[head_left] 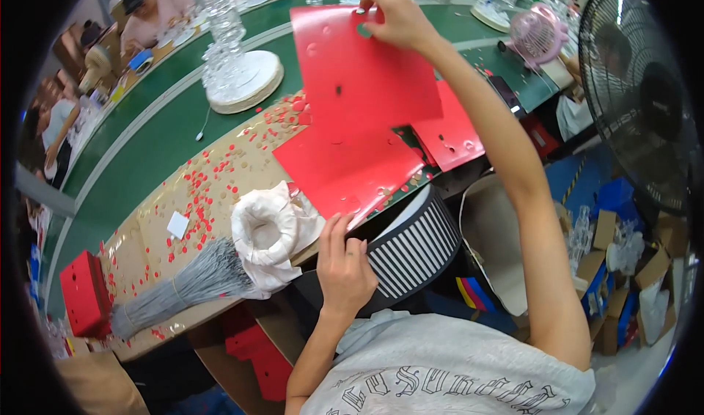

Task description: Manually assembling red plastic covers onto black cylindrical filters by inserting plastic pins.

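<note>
Over on the bench (pixel 176 122), a bundle of strands (pixel 180 287) lies left of a cloth bag (pixel 257 232), loose discs (pixel 196 184) scattered behind both. Right of the bag spread the sheets (pixel 341 166). Farther right, a phone (pixel 503 91) lies before a small fan (pixel 537 35); beyond looms a larger fan (pixel 656 96), cartons (pixel 653 270) beneath.

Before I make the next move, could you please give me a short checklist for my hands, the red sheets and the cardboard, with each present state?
1. Right hand grips the raised red sheet: ok, at its top edge.
2. Left hand is by the lower red sheet: ok, fingertips at its near corner.
3. Left hand presses that corner firmly: cannot tell.
4. The two sheets are apart: cannot tell, they overlap in view.
5. Cardboard is free of scraps: not ok, small red discs lie scattered.
</note>
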Demonstrator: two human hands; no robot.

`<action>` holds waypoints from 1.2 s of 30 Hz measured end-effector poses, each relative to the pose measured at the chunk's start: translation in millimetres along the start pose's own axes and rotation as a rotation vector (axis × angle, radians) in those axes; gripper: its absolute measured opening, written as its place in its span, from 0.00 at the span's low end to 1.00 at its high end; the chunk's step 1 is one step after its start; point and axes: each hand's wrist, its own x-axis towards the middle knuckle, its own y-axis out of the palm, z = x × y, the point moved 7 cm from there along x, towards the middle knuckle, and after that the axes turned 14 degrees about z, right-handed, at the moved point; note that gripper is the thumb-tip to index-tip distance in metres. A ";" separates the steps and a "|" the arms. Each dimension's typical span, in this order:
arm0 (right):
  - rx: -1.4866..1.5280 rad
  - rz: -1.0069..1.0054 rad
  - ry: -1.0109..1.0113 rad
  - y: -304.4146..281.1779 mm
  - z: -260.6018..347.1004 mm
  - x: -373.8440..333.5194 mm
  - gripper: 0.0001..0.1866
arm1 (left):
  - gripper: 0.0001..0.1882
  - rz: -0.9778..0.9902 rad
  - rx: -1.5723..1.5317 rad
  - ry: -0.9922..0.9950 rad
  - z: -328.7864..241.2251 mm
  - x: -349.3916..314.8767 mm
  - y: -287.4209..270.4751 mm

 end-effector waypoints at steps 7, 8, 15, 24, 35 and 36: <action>0.078 0.443 0.255 13.9 -138.9 -88.4 0.15 | 0.03 0.027 -0.103 -0.078 6.3 0.6 -3.7; 0.161 0.506 0.308 22.6 -147.6 -109.1 0.16 | 0.03 0.024 -0.113 -0.073 9.1 -0.3 -4.5; 0.234 0.526 0.326 68.6 -136.0 -173.9 0.18 | 0.12 0.154 -0.235 -0.225 20.0 8.3 -11.5; 0.086 0.409 0.274 52.7 -131.6 -186.3 0.18 | 0.16 0.160 -0.336 -0.351 40.7 25.5 -10.2; 0.405 0.385 -0.426 8.2 234.5 -213.4 0.19 | 0.13 0.150 -0.320 -0.428 55.7 46.2 -23.3; 0.320 0.382 -0.413 8.3 243.1 -218.5 0.19 | 0.13 0.116 -0.254 -0.411 56.4 42.7 -27.1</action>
